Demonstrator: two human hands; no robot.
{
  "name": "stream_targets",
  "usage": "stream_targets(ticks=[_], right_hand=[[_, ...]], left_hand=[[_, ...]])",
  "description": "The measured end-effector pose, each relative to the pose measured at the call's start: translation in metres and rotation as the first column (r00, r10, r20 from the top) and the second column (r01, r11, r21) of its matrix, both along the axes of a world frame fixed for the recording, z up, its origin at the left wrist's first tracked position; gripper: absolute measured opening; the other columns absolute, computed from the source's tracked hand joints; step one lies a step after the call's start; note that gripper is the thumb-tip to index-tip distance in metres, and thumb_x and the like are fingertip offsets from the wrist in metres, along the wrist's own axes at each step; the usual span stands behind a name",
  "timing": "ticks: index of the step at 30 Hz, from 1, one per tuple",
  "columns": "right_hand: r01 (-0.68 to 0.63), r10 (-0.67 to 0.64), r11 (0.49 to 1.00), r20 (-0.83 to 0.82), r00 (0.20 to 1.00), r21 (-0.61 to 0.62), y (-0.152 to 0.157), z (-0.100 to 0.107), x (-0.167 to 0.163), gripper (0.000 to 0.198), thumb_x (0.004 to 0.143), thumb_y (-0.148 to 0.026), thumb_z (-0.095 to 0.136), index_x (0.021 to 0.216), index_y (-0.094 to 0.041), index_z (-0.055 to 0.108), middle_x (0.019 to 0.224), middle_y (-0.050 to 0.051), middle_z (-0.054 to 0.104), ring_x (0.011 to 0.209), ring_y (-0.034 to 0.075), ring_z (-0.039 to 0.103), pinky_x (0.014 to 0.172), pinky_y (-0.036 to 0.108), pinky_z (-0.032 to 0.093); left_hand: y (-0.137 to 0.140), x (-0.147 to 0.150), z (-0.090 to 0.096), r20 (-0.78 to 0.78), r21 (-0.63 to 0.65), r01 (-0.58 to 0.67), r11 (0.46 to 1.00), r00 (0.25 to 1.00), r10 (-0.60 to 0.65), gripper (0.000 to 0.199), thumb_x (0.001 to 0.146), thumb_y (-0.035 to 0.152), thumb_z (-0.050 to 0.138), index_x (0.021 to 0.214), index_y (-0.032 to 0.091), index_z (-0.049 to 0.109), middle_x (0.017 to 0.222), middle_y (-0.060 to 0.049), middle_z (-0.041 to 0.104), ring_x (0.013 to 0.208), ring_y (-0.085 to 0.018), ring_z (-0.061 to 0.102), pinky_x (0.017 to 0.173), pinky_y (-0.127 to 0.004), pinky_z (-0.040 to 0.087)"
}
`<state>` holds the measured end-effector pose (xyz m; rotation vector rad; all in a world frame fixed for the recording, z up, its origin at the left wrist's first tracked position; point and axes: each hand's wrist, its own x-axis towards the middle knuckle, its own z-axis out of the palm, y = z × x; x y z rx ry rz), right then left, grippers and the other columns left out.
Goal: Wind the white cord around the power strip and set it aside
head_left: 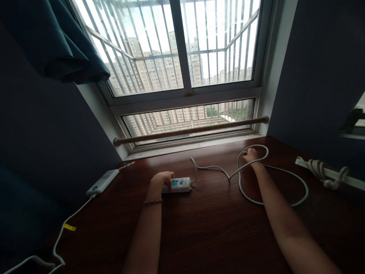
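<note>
My left hand [164, 179] is closed over the left end of a white power strip [182, 184] with blue-green sockets and a blue switch, lying on the dark wooden surface. From the strip's right end runs a grey-white power cord [212, 166], which bends and then loops widely at the right. My right hand [251, 155] reaches inside the upper loop, fingers curled in a pinch on a part of the cord; whether the plug is in them I cannot make out. The forearm crosses over the lower loop.
A white power bank [103, 182] with a white cable [71, 216] lies at the left, a yellow tag [70, 227] on the cable. On the right is a second white strip [346, 179] with its cord wound around it. A rail [194, 130] crosses the barred window; a curtain [71, 57] hangs upper left.
</note>
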<state>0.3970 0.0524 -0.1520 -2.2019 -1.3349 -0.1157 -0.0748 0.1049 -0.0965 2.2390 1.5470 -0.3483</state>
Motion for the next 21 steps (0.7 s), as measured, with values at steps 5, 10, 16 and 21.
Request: stream_targets(ticks=[5,10,16,21], right_hand=[[-0.023,0.029,0.987,0.035,0.999,-0.160,-0.010,-0.008,-0.008,0.018,0.081,-0.027,0.053,0.085,-0.010,0.055,0.087,0.006,0.056,0.081,0.015,0.054,0.072,0.033,0.045],[-0.077,0.089,0.970,0.045,0.995,-0.229,-0.016,-0.007,-0.012,0.023,0.082,-0.031,0.051,0.090,-0.010,0.055,0.089,0.006,0.056,0.082,0.015,0.054,0.073,0.033,0.045],[-0.055,0.074,0.944,0.046,0.996,-0.325,-0.018,-0.004,-0.013,0.025,0.081,-0.034,0.052,0.089,-0.011,0.056,0.092,0.006,0.056,0.086,0.016,0.053,0.077,0.036,0.043],[0.079,-0.064,0.913,0.051,0.997,-0.400,-0.020,0.003,-0.021,0.029,0.078,-0.035,0.055,0.095,-0.011,0.055,0.100,0.009,0.053,0.096,0.021,0.050,0.081,0.042,0.041]], left_hand=[[-0.002,-0.001,0.004,0.088,-0.044,0.047,0.998,0.995,-0.043,0.053,0.031,0.032,0.074,0.081,0.020,0.063,0.081,-0.003,0.061,0.076,-0.024,0.056,0.066,-0.033,0.043],[-0.021,-0.002,0.029,0.342,-0.050,0.105,0.993,0.936,-0.081,0.047,0.044,0.044,0.070,0.084,0.018,0.065,0.077,-0.002,0.061,0.075,-0.022,0.056,0.066,-0.029,0.041],[-0.055,-0.012,0.070,0.739,-0.002,0.145,0.989,0.667,-0.096,0.048,0.071,0.039,0.048,0.114,0.016,0.047,0.100,-0.006,0.059,0.091,-0.020,0.054,0.076,-0.026,0.042],[-0.067,-0.013,0.084,0.941,-0.048,-0.010,0.999,0.334,0.049,0.046,0.072,0.036,0.046,0.112,0.013,0.045,0.078,-0.006,0.063,0.071,-0.019,0.058,0.060,-0.027,0.044]])
